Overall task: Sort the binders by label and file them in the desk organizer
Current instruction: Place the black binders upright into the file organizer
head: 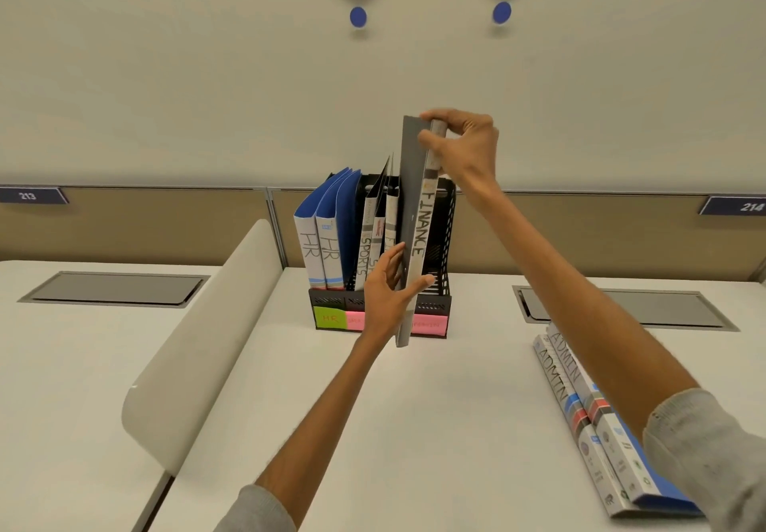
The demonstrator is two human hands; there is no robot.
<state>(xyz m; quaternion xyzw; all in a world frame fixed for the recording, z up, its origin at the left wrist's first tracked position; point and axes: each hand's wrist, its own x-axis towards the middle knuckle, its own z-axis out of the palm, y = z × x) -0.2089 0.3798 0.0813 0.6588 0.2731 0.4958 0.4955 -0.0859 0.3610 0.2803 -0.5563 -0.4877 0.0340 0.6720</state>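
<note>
Now L grip (387, 295), R grip (464, 146) hold FINANCE binder (418, 233) edge-on before organizer (447, 216).

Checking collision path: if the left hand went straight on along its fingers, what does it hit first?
Left hand, holding the FINANCE binder low, points up and away toward the desk organizer. Likely first contact: the filed binders in its middle slots, just beyond the fingers. Depth unclear.
</note>
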